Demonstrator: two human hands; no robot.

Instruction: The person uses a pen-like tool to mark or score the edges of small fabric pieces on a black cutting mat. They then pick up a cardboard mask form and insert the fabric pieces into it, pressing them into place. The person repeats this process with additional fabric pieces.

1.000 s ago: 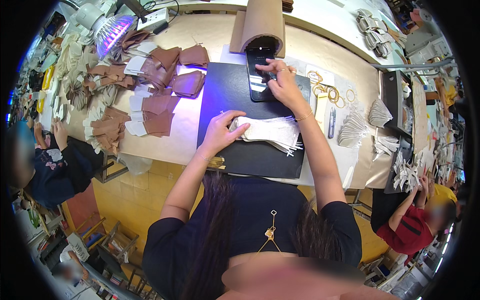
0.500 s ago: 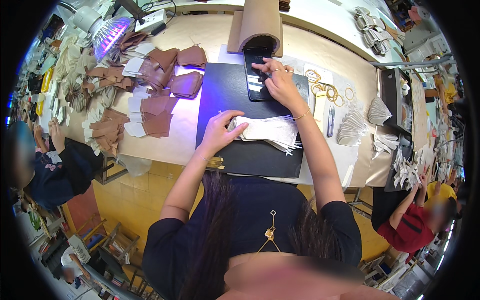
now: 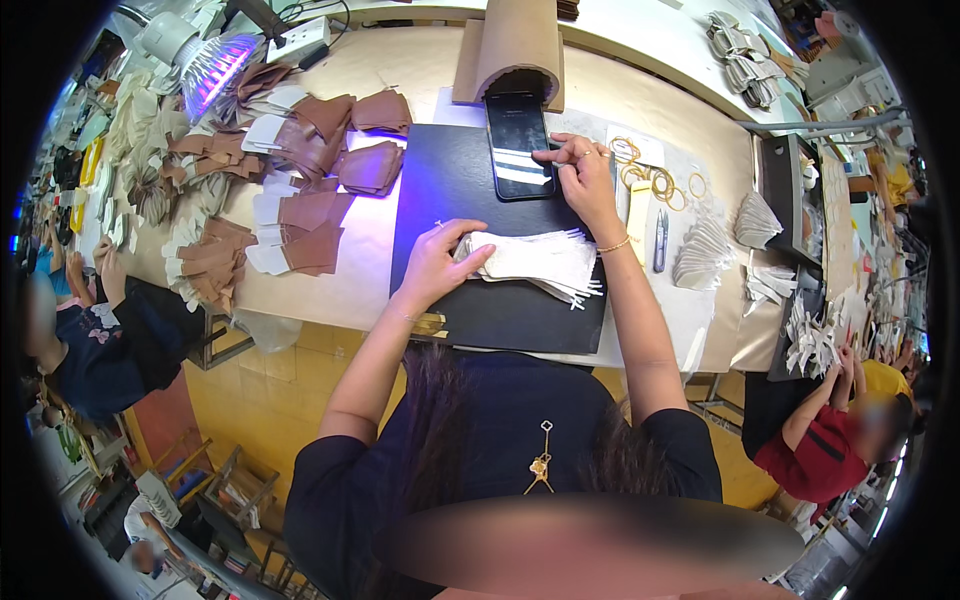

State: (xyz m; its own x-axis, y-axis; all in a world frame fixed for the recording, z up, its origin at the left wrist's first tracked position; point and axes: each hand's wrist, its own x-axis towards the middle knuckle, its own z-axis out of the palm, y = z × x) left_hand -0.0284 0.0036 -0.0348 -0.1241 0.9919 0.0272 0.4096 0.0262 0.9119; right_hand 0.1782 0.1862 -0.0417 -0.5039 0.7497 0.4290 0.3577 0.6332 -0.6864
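My left hand (image 3: 440, 268) is closed round the left end of a stack of off-white strip-like pieces (image 3: 530, 257), its thumb on top. Frayed-looking narrow ends fan out at the stack's right. Under the stack lies a black board (image 3: 445, 180). Beyond it, a black smartphone (image 3: 515, 140) rests with its top end at the mouth of a tan half-round block (image 3: 518, 45). My right hand (image 3: 588, 185) holds nothing; its index finger points at the right edge of the phone's screen, and the other fingers are loosely bent.
Brown leather pieces (image 3: 310, 235) lie in piles on the left, near a lit lamp (image 3: 218, 75). To the right are rubber bands (image 3: 655, 185), thread snips (image 3: 661, 240) and fanned off-white pieces (image 3: 703, 255). Co-workers sit at both sides, one in a red shirt (image 3: 815, 455).
My right hand has drawn back to the right, from over the phone's screen to its edge. The screen's display has changed. My left hand stays on the stack.
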